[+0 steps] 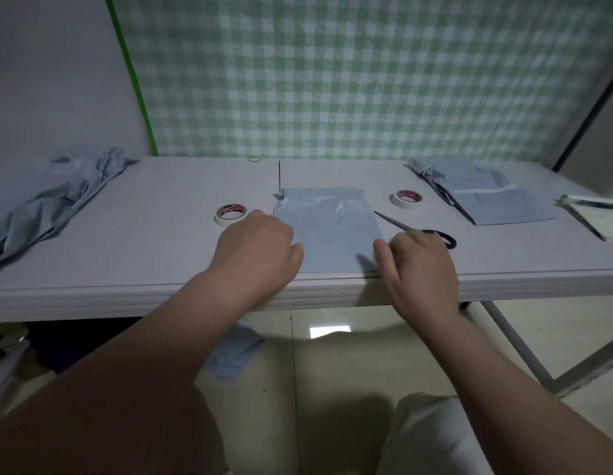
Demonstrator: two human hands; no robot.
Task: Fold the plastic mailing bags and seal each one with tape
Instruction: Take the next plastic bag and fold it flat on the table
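I'm picking up red and black print on the core of the left tape roll (229, 210) and the right tape roll (406, 195), both too small and blurred to read.

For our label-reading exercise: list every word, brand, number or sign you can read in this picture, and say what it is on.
Left tape roll: red and black print on the core, too blurred to read.
Right tape roll: similar print, too blurred to read.
Sheets at the table's right end: faint marks, too small to read.
No other text shows.
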